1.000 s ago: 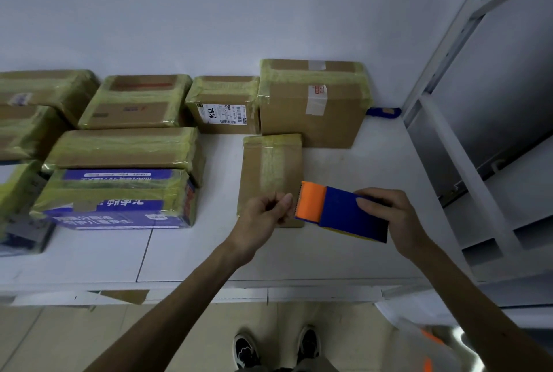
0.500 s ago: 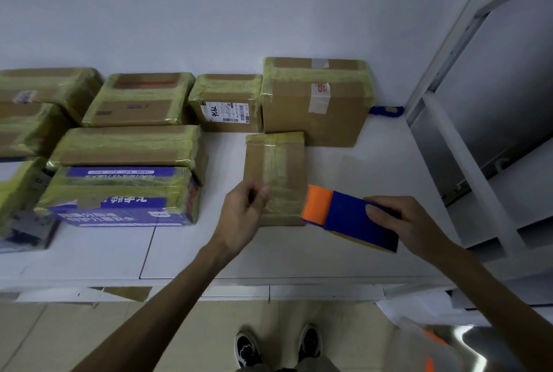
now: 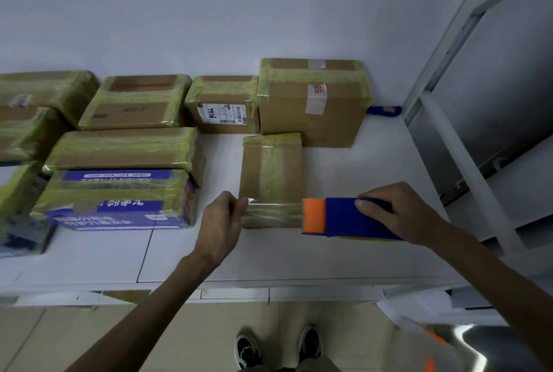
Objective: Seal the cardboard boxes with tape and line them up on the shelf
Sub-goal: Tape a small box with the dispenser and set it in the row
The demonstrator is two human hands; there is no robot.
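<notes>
Left fingers (image 3: 238, 207) on tape (image 3: 276, 207) end

Plain white wall (image 3: 209, 6) behind; grey metal rack frame (image 3: 434, 72) right; black-and-white shoes (image 3: 248, 350) on beige tiled floor (image 3: 194, 338).

A white shipping label (image 3: 221, 113) on the small box (image 3: 223, 90) at the back bears the handwritten number "7936", turned sideways, beside barcodes too small to read. The blue box (image 3: 119, 213) carries white Chinese characters, upside down and blurred; a white strip (image 3: 317, 96) on the large box (image 3: 311, 120) shows an illegible red mark.
</notes>
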